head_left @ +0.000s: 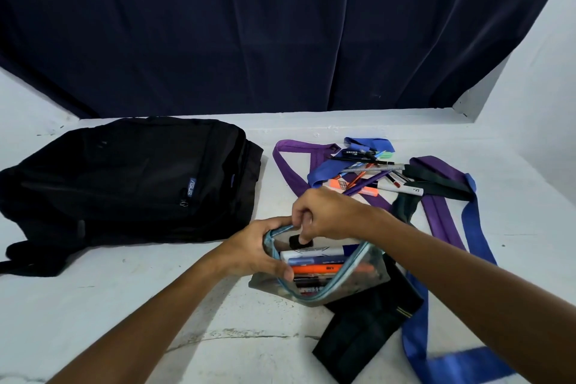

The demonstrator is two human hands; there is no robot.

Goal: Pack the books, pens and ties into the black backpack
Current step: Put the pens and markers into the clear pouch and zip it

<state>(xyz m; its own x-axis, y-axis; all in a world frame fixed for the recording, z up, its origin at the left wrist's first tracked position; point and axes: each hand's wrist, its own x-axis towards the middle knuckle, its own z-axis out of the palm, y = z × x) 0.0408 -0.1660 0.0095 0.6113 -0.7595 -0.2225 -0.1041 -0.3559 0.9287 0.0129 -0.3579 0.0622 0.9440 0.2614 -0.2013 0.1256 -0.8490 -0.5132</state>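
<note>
A dark curtain hangs behind the white surface. The black backpack lies flat at the left, zipped. Purple, blue and black ties sprawl at the right, with loose pens heaped on them. A clear pouch of pens sits in front, touching a black tie. The left hand has its grip clamped on the pouch's rim; the right hand pinches a marker inside the mouth.
</note>
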